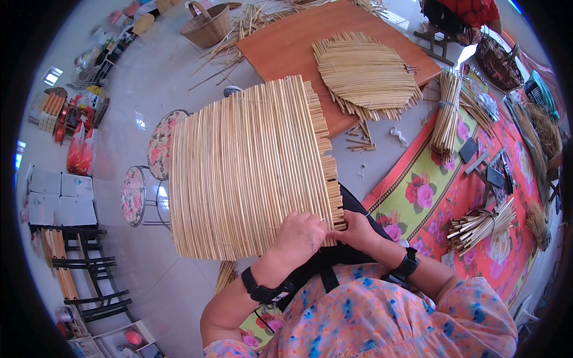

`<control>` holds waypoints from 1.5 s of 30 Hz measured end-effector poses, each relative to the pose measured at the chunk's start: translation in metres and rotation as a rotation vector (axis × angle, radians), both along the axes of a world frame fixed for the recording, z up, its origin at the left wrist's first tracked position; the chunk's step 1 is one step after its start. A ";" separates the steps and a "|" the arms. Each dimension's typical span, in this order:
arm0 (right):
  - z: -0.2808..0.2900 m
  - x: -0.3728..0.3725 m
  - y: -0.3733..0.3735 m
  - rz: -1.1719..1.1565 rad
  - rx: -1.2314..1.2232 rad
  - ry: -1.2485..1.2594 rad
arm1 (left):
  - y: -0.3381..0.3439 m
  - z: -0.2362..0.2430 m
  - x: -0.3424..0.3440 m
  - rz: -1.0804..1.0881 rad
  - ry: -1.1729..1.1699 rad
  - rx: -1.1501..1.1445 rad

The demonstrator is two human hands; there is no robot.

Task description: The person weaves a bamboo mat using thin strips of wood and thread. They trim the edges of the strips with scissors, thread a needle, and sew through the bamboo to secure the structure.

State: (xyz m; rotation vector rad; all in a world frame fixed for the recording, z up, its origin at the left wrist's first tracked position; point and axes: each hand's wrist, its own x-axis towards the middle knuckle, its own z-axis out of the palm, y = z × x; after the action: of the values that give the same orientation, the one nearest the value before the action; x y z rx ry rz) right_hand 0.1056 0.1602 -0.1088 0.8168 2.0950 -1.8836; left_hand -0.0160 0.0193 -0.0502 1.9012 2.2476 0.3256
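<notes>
A large mat of pale straw-like stalks (pixel 250 167), laid side by side in a rounded square, rests across my lap and knees. Its right edge shows short, uneven stalk ends. On the mat's near right corner, my left hand (pixel 298 238) is closed in a pinch; whatever lies between its fingertips is too small to make out. Right beside it, my right hand (pixel 358 231) grips the edge of the mat, thumb toward the left hand and the other fingers partly hidden. Both wrists wear black bands.
Ahead, a second, rounded stalk mat (pixel 367 74) lies on a brown board (pixel 286 36). Tied stalk bundles (pixel 447 113) and loose tools (pixel 495 173) lie on a floral cloth (pixel 418 197) at right. Floral stools (pixel 132 197) stand left; a wicker basket (pixel 206 27) is farther off.
</notes>
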 end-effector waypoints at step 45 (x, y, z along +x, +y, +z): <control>-0.011 -0.002 0.002 0.021 0.114 -0.058 | 0.008 -0.017 -0.015 -0.048 -0.017 0.192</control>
State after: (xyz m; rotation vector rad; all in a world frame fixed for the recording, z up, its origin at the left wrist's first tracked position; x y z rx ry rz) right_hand 0.1033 0.1618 -0.1200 0.8592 2.1827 -1.7221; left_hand -0.0308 0.0276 -0.0670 2.0318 2.2267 0.5665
